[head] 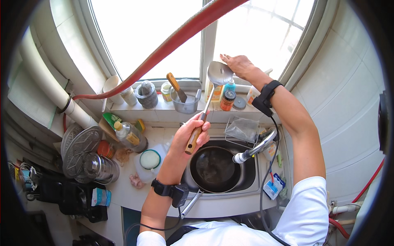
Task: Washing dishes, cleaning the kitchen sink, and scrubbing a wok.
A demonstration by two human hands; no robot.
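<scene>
My left hand [191,132] grips the wooden handle of a metal spatula [220,73], which points up toward the window. Beside the spatula's broad blade, my right hand [238,65] is raised with fingers extended; whether the fingertips touch the blade cannot be told. Below my hands, a dark round pan [215,169] sits in the stainless steel sink [251,184], its handle [192,203] sticking out over the front edge. A curved faucet [260,146] reaches over the pan from the right. The pan's inside looks wet.
On the window ledge stand a stone mortar and pestle [146,95], a plastic container [184,106] with a scraper [177,87], and jars [227,100]. Left of the sink are a large bottle [130,135], a lidded jug [150,159] and steamer racks [82,152]. A red hose [160,58] crosses overhead.
</scene>
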